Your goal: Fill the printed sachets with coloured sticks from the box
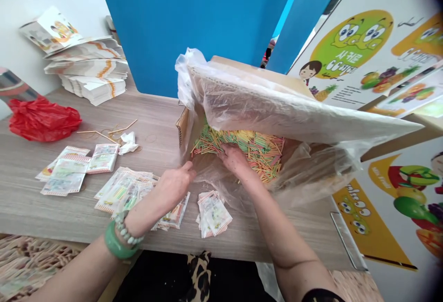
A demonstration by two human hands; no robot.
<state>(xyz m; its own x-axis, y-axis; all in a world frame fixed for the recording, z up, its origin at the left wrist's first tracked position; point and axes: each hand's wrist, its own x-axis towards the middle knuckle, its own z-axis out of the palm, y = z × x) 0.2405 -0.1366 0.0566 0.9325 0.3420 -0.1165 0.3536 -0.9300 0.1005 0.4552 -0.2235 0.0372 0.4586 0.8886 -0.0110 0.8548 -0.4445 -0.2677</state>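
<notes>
Both hands are up at the box. Left hand [175, 184] sits at the front lip of the plastic liner [277, 103], fingers loosely curled against the film; can't tell if it's pinching it or just touching. Right hand [235, 159] is inside the cardboard box [182, 129], palm down on the coloured sticks [258, 147] with the fingertips buried, so I can't tell if it's actually got any gripped.

Closest to the table [155, 117] edge there's a small pile of packets [214, 212] between the arms, a fanned-out bunch [119, 191] under the left forearm, and a few more [69, 173] further left. They look like they have sticks inside, so I'd say a fair batch is done.

Plenty left though, going by the heap in the box. Further back: some loose sticks [104, 133], a crumpled tissue [128, 143], a red bag [41, 120], and a tall stack of flat printed sleeves [90, 69] that look unused. Blue partition [194, 20] behind it all.
</notes>
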